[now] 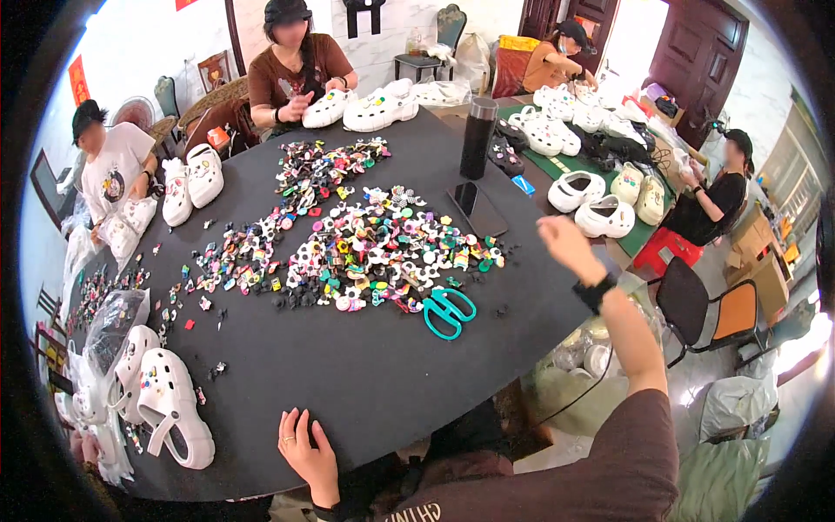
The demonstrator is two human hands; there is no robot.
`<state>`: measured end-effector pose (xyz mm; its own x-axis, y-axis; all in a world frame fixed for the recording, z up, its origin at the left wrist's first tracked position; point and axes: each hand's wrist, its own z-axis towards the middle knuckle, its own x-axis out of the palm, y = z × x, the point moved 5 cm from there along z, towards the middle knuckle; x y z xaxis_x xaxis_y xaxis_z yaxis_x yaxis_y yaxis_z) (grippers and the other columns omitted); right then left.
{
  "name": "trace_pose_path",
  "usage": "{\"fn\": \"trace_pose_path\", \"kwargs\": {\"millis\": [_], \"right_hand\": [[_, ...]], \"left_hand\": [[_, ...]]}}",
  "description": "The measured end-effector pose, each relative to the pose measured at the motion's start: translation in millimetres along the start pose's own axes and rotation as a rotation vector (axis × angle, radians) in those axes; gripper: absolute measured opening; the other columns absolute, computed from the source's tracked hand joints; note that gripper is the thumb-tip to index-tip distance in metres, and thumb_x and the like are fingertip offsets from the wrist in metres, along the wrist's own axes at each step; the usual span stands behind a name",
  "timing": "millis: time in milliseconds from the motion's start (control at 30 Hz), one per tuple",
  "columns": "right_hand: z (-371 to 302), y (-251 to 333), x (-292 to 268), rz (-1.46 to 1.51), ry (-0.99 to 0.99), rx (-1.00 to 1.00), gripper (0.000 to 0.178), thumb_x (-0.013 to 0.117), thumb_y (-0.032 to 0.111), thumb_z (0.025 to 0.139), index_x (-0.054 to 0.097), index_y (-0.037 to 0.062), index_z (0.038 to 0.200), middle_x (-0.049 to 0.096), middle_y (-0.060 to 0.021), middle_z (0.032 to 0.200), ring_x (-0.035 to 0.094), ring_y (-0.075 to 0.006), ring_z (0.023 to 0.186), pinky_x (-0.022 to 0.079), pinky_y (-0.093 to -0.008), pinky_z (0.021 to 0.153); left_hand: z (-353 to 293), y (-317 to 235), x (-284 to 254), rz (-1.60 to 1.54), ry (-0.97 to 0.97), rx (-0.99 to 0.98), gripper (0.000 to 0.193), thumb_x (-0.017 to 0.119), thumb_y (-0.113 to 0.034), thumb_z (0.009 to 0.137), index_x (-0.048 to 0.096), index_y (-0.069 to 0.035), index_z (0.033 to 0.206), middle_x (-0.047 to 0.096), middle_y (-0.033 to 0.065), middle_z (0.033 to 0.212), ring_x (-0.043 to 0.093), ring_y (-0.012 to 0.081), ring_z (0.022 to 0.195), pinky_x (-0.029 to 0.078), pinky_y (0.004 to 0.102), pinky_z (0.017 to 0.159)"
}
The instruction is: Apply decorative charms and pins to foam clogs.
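My left hand (306,451) rests flat at the near edge of the black table (365,383), its fingers apart and nothing in them. My right hand (567,249) is raised past the table's right edge, with a dark band on its wrist. Its fingers are curled in, and no object shows in them. White clogs (606,217) appear just beyond it. A big heap of small colourful shoe charms (374,248) covers the table's middle. Teal-handled scissors (449,313) lie at the heap's near right side. Two white clogs (174,404) with charms stand at the left.
A black tumbler (478,139) and a dark phone (477,209) are at the table's right edge. Several other people sit around with clogs. More clogs lie on a green-topped table (557,165). A chair (709,309) and plastic bags (739,404) stand at the right.
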<state>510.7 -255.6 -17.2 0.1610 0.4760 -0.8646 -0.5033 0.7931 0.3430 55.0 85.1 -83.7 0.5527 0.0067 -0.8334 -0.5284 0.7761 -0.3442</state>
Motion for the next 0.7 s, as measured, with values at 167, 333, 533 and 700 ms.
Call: {"fn": "trace_pose_path", "kwargs": {"millis": [167,333,533,700], "right_hand": [[-95,160,-1,0.342,0.408,-0.283,0.027,0.052,0.029,0.087,0.062,0.0081,0.102,0.061,-0.0117,0.099,0.058,-0.0297,0.095,0.047,-0.0381,0.082],[-127,220,6,0.413,0.434,-0.431,0.027,0.056,0.026,0.085,0.062,0.0056,0.102,0.061,-0.0112,0.101,0.058,-0.0283,0.095,0.047,-0.0363,0.083],[-108,219,33,0.273,0.25,-0.373,0.026,0.06,0.016,0.083,0.06,0.001,0.104,0.057,-0.0155,0.111,0.054,-0.0319,0.103,0.042,-0.0367,0.09],[-103,214,57,0.155,0.388,-0.445,0.041,0.054,0.021,0.086,0.049,-0.0005,0.121,0.043,-0.0205,0.129,0.042,-0.0358,0.118,0.034,-0.0404,0.099]], "left_hand": [[3,-5,-5,-0.035,-0.013,0.033,0.023,0.057,-0.011,0.086,0.061,-0.003,0.106,0.056,0.0118,0.117,0.047,0.0304,0.116,0.035,0.0411,0.095],[6,-5,-33,-0.256,-0.039,-0.044,0.023,0.057,-0.005,0.084,0.06,-0.001,0.106,0.06,0.0122,0.11,0.051,0.0305,0.113,0.039,0.0395,0.093],[0,33,-118,-0.208,-0.178,-0.219,0.018,0.061,-0.003,0.081,0.064,-0.003,0.099,0.063,0.0098,0.105,0.055,0.0284,0.108,0.042,0.038,0.092],[-1,66,-194,0.018,-0.361,-0.247,0.019,0.064,-0.007,0.079,0.064,-0.005,0.097,0.063,0.0103,0.102,0.057,0.0286,0.102,0.043,0.0376,0.087]]}}
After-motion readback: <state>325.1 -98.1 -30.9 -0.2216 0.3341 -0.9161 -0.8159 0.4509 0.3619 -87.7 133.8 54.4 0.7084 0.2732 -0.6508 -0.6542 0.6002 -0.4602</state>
